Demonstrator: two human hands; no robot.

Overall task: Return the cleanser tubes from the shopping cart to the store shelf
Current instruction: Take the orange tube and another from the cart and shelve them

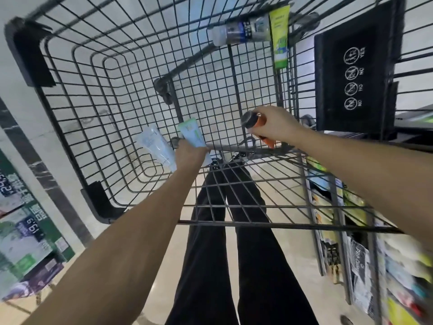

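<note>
I look down into a black wire shopping cart [98,118]. My left hand [191,152] grips two tubes together over the basket: a white one [155,146] and a pale green one [192,134]. My right hand [275,124] holds an orange tube with a dark cap [254,120] near the cart's right side. At the far end of the basket lie a lime-green tube [279,36] and a grey tube with a clear cap [241,31].
A black child-seat flap with white warning icons [353,78] stands at the cart's right. Store shelves with packaged goods run along the right [365,266], and price-tagged goods along the left [25,231]. My dark-trousered legs [234,254] show below the basket on a pale tiled floor.
</note>
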